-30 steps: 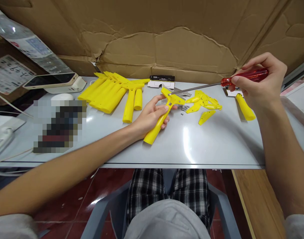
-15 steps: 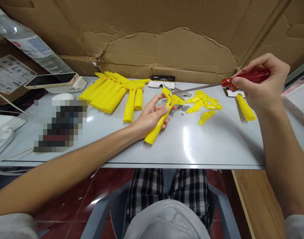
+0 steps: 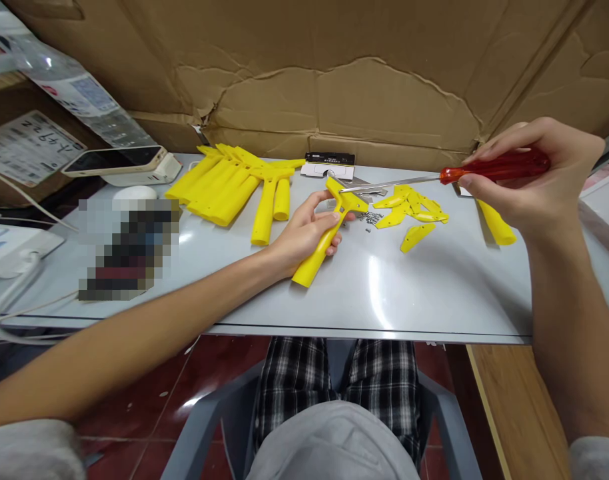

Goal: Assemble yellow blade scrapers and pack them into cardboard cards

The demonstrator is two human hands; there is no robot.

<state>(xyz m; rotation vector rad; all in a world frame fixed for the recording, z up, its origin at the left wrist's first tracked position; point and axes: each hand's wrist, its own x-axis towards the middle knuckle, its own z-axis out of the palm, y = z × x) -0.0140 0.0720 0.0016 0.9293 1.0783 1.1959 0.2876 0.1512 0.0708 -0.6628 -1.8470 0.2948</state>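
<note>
My left hand (image 3: 307, 230) is closed around the handle of a yellow scraper (image 3: 314, 260), whose wide head points up and away from me. In my right hand (image 3: 539, 173) is a screwdriver (image 3: 494, 167) with a red handle. Its long metal shaft slants left and down, and the tip meets the scraper's head; whether it sits in a screw is too small to tell. Small screws (image 3: 372, 219) lie in a heap just right of the scraper head. Loose yellow cover plates (image 3: 414, 203) are scattered further right.
Several yellow scrapers (image 3: 224, 187) lie in a row on the left of the grey table (image 3: 434, 287). Another yellow handle (image 3: 499, 223) lies at the right. A black-and-white card box (image 3: 328, 165), a phone (image 3: 117, 160) and a plastic bottle (image 3: 84, 100) stand towards the back, before a cardboard wall (image 3: 374, 93).
The view has shifted slightly. My right hand has turned a little on the screwdriver handle and sits slightly further right and lower. My left hand keeps its hold on the scraper.
</note>
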